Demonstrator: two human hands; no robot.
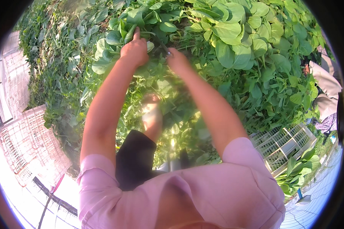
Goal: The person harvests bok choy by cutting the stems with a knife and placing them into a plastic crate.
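Note:
My left hand [135,50] grips a head of leafy greens [114,38] at the upper middle, its index finger stretched along the leaves. The pale stem base [150,45] shows just right of that hand. To the right, my right hand [176,60] is closed around the handle end of a tool with a dark, thin, curved blade, probably a sickle [160,43]. The blade slants up and left towards the greens; its far end lies close to the stems. Whether it touches them cannot be told.
Broad-leaved greens [232,31] grow at the upper right, with low weeds around my bare foot [152,100]. Pale plastic crates [31,143] stand at the left. Another crate [283,146] is at the right, beside cut-looking greens [299,171]. A person in beige clothing [325,83] is at the far right.

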